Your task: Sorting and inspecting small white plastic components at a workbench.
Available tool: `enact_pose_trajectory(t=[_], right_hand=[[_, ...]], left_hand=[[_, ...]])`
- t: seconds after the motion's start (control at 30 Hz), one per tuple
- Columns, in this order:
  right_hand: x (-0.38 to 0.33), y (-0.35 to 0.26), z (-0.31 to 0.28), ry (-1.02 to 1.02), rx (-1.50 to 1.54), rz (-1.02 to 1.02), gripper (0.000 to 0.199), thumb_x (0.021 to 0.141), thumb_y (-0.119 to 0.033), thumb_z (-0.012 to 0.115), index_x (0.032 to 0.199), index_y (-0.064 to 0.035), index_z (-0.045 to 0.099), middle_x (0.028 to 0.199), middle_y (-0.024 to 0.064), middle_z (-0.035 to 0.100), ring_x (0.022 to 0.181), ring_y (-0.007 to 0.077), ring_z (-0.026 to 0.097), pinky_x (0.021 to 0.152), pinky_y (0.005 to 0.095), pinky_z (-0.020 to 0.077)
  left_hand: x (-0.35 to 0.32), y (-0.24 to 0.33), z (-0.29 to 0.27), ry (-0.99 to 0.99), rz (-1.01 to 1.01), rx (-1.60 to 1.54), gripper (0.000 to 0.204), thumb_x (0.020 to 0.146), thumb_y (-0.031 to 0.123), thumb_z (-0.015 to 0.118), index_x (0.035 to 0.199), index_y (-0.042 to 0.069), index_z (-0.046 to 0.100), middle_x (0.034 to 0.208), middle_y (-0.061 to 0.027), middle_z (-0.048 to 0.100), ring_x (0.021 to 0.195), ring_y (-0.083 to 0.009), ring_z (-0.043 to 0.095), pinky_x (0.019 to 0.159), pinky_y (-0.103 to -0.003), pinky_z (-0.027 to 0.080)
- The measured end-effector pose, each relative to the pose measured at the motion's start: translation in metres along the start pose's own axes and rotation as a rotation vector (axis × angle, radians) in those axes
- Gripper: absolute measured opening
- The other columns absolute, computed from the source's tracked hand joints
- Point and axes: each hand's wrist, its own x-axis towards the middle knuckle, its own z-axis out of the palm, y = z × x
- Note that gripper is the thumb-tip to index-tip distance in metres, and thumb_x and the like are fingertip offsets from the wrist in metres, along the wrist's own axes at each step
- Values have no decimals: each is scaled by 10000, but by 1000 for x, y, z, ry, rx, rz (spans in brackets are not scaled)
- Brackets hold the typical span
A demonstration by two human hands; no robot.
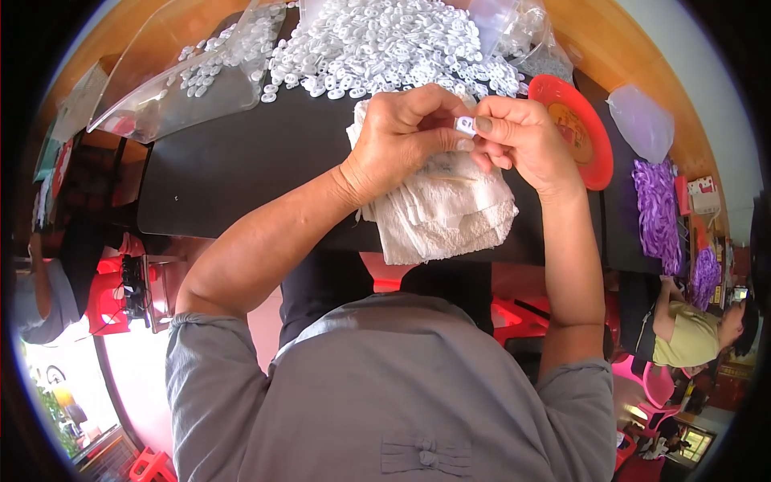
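Observation:
Over a folded whitish towel [446, 221], my two hands meet at a small white oval plastic piece [465, 124] with a dark mark on its face. My left hand [405, 132] is closed, thumb and index finger pinching it from the left. From the other side my right hand [526, 140] grips it, thumb pressed at its right edge and the other fingers curled beneath. Beyond the hands spreads a large heap of similar white oval pieces [385, 44]. Whatever lies behind my fingers is hidden.
A clear plastic bin [152, 112] lies tipped at the left with pieces at its mouth. An orange-red plate [601, 161] sits right of my right hand. Farther right are a pale plastic bag [642, 120] and purple strips [658, 213]. Another person [691, 333] sits at the right.

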Motion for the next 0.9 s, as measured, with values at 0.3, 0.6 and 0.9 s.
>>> enact_pose_trajectory(t=[0.3, 0.6, 0.9], right_hand=[[2, 12, 8, 22, -3, -67, 229, 921, -184, 620, 854, 35, 606, 604, 7, 492, 484, 97, 465, 465, 213, 355], [1, 11, -3, 230, -156, -100, 233, 916, -197, 607, 858, 28, 619, 584, -6, 483, 500, 85, 479, 464, 206, 305], [37, 11, -4, 140, -910, -394, 82, 834, -90, 613, 879, -22, 629, 634, -7, 538, 577, 65, 481, 531, 240, 404]], left_hand=[[-5, 3, 0, -11, 24, -69, 231, 779, -19, 750, 979, 23, 643, 848, 10, 623, 796, -50, 580, 738, -213, 498], [31, 115, -53, 891, 261, 301, 146, 778, 5, 720, 910, -1, 660, 692, -35, 616, 508, -73, 511, 405, -204, 367], [36, 96, -172, 554, 431, 454, 203, 722, -23, 717, 913, 9, 658, 732, -29, 592, 647, -96, 544, 578, -234, 427]])
